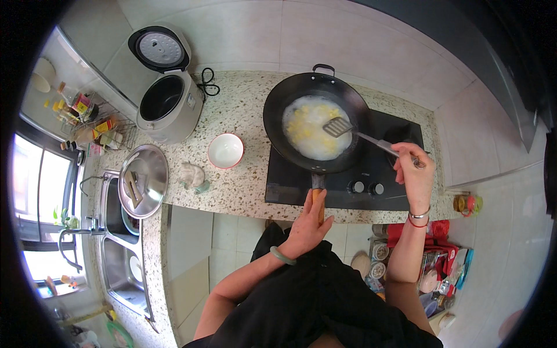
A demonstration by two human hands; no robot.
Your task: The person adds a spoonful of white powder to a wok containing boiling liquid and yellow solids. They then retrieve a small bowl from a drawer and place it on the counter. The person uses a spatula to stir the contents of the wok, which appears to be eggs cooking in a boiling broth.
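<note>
A black wok [278, 130] sits on the dark cooktop [336, 194], with whitish liquid and pale yellow pieces [307, 123] in its bottom. My left hand [308, 229] is closed around the wok's wooden handle [317, 197] at the near side. In my right hand [415, 174] is the handle of a metal slotted spatula [371, 139]. The spatula's slotted head rests at the right part of the liquid, inside the wok. A small white bowl with a red rim [226, 151] stands on the counter, left of the wok.
An open rice cooker [168, 110] stands at the back left. A metal pot lid [152, 194] lies by the sink [123, 278]. A small pale bag-like item [191, 175] is near the bowl. A range hood [487, 69] hangs at the upper right; packed goods [429, 278] are below right.
</note>
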